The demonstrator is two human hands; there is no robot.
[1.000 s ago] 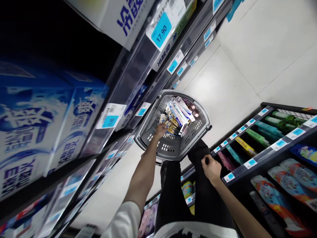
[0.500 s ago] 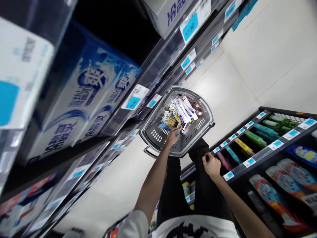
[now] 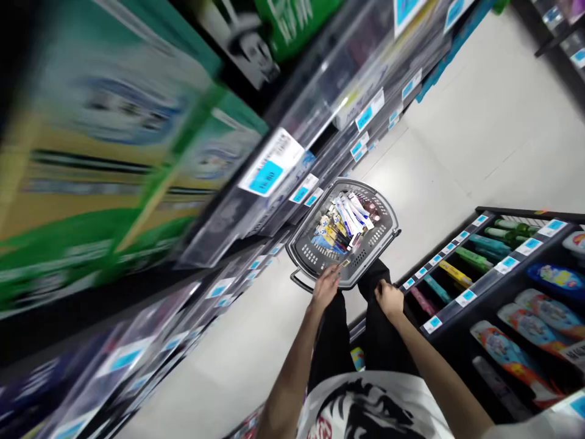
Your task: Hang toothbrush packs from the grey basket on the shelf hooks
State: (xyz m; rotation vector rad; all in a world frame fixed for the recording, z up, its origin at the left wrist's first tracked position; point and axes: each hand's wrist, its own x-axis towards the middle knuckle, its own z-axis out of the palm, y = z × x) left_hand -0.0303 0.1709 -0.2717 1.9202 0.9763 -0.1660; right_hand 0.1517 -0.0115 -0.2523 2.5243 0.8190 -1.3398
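Note:
A grey plastic basket (image 3: 301, 263) stands on the floor in front of my legs. Inside it are several white and blue boxes (image 3: 350, 214) and yellow-and-blue packs (image 3: 329, 233). My left hand (image 3: 326, 286) is at the basket's near rim, fingers pinched on a small thin item (image 3: 345, 263) with a pale yellowish end; its kind is too small to tell. Curled closed, my right hand (image 3: 390, 299) is by my knee, right of the basket, and nothing shows in it.
At left, a tall shelf holds green and yellow boxes (image 3: 114, 152) behind price tags (image 3: 269, 167), its edge close to the basket. A low shelf at right carries bottles (image 3: 507, 347) and coloured tubes (image 3: 454, 274). Pale tiled floor (image 3: 439, 177) lies beyond the basket.
My left hand has drawn back from inside the basket to its near rim, with the small thin item in its fingers. The view has shifted, bringing green boxes in at left.

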